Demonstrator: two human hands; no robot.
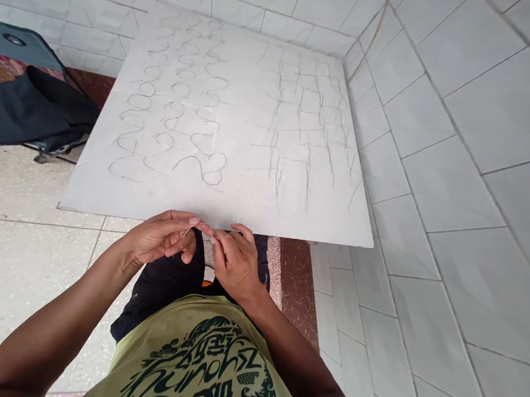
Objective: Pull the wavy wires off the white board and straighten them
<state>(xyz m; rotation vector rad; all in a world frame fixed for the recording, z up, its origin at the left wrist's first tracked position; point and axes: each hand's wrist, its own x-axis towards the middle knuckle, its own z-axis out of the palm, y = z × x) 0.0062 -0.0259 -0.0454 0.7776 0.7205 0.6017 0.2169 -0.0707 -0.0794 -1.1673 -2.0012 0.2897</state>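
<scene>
Desk [241,206]: curled wires [181,83] left, kinked wires [299,112] right, laid out; near edge, thin wire [186,232] pinched by left hand [165,238] and right hand [236,256], seemingly unfinished.

Dark, stylised lettering [201,365] runs in several lines across the front of the yellow-green shirt [177,315], with one slanting stretch that looks like "YOUN", though the characters are too distorted and cut off for the whole wording to be read.

Bright, diffuse light — white board [241,200] pale, almost washed-out (most so farther back) — wide-angle stretch at the edges.
</scene>
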